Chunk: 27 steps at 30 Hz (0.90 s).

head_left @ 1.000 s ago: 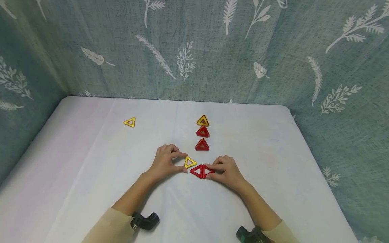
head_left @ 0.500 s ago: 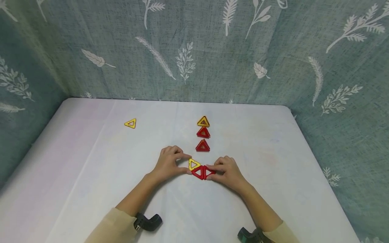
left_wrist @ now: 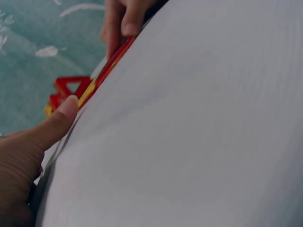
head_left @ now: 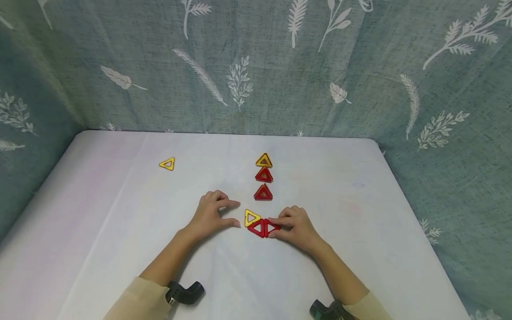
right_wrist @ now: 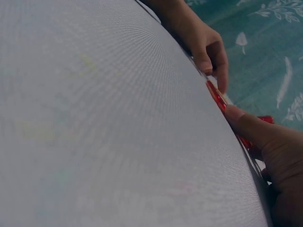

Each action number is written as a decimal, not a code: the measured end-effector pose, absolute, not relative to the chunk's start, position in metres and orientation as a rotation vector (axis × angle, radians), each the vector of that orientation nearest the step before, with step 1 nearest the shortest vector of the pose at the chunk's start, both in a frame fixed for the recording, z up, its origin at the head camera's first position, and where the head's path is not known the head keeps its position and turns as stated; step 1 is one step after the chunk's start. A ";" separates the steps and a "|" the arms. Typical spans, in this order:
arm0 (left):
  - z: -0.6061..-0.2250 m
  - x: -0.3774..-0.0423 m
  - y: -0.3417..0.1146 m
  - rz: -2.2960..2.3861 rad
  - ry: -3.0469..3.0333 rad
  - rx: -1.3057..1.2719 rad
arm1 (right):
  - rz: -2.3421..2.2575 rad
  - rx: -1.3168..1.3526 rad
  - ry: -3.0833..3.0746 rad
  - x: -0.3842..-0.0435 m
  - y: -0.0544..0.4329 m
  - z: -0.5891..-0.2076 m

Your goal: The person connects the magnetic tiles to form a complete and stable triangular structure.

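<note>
A yellow open-centred triangle tile (head_left: 246,218) lies flat against the upper left side of a red triangle tile (head_left: 262,228). A second red triangle tile (head_left: 266,228) meets that one edge to edge on the right. My right hand (head_left: 296,225) pinches this second red tile at its right side between thumb and forefinger. Just left of the yellow tile is my left hand (head_left: 209,214), thumb and forefinger spread apart with nothing between them. The left wrist view shows the row of tiles edge-on, with my left thumb (left_wrist: 57,122) overlapping its near end.
Beyond the hands stand two red triangular shapes (head_left: 263,198) (head_left: 264,179) and a yellow one (head_left: 264,165) in a line. Another yellow triangle tile (head_left: 172,163) lies at the far left. A leaf-patterned green cloth (head_left: 280,89) hangs behind the white table (head_left: 340,178).
My left hand brought the yellow tile rightward against the red one, then let go and drew back left. My right hand has stayed on the right red tile.
</note>
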<state>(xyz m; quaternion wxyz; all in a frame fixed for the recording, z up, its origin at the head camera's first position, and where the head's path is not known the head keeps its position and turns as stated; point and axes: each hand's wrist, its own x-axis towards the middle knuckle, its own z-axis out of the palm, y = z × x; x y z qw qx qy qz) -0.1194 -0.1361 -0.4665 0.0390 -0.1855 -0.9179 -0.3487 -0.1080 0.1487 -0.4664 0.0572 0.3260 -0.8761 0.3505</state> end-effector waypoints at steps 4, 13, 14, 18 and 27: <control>-0.464 -0.122 -0.153 -1.193 -2.800 -0.490 | 1.076 0.999 -2.642 -0.109 0.149 -0.467; -0.463 -0.134 -0.194 -1.168 -2.793 -0.361 | 1.073 0.989 -2.657 -0.109 0.149 -0.466; -0.463 -0.136 -0.198 -1.150 -2.795 -0.341 | 1.077 0.991 -2.658 -0.109 0.150 -0.466; -0.463 -0.140 -0.212 -1.099 -2.802 -0.216 | 1.085 1.004 -2.662 -0.109 0.151 -0.467; -0.462 -0.154 -0.228 -1.068 -2.797 -0.001 | 1.092 1.003 -2.660 -0.110 0.154 -0.469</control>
